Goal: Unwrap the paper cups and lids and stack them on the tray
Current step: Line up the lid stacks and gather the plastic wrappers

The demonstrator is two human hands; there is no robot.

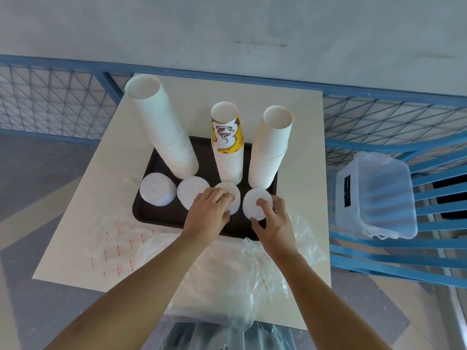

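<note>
The pale table (pixel 298 173) carries the dark tray (pixel 151 213), and everything you need sits on or just off that tray. Loose clear wrapping (pixel 227 269) lies crumpled off the tray's near edge. It is slick and will slide under a wrist, so keep your forearms from dragging it.

Three cup stacks stand on the tray's far half: the tall white stack (pixel 161 127) at the left, the printed-top stack (pixel 228 152) in the middle and the plain stack (pixel 271 147) at the right. They are light, top-heavy paper columns. If you must shift one, take it low, near the tray floor, never by the open rim.

Four short piles of white lids run along the tray's near half. The first lid stack (pixel 158 189) overhangs the tray's left edge and the second lid stack (pixel 190 192) sits beside it.

Your left hand (pixel 207 213) curls over the third lid stack (pixel 233 195), fingers on top and thumb at its near side. Your right hand (pixel 274 221) pinches the fourth lid stack (pixel 255 200), nearest the tray's right end, the same way. These lids look thin, springy and smooth. They nest loosely and will likely fan out if squeezed from above, so hold each pile by its sides, thumb opposite fingers, with light pressure.
</note>
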